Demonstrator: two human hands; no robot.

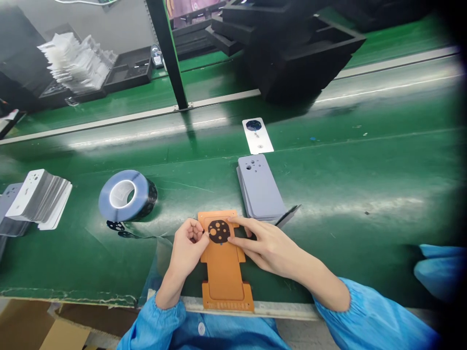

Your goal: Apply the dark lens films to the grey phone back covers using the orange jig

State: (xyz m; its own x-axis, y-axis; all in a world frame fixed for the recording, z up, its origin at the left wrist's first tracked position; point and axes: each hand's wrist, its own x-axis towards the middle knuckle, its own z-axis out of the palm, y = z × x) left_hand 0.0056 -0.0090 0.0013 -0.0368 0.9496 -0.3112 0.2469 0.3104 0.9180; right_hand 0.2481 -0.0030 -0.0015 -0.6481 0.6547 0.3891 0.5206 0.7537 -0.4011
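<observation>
An orange jig plate (pixel 224 272) with a recessed phone-shaped outline lies at the bench's front edge. Near its top is a black round sticker (pixel 220 237) with several holes. My left hand (pixel 188 245) has thumb and forefinger pinched at the sticker's left edge. Two fingers of my right hand (pixel 272 245) touch the sticker's right side, one above the other. Dark, thin tweezers (pixel 288 216) jut out behind that hand, apparently held in its hidden fingers. Just beyond is a stack of grey-blue phone-back panels (pixel 261 189) with camera holes.
A tape roll (pixel 104 197) carrying black stickers stands left, its strip trailing toward the jig. Further left is a pile of white panels (pixel 42 199). A white card (pixel 257 138) lies beyond the stack. Black trays (pixel 302 63) and white packets (pixel 78 61) stand at the back.
</observation>
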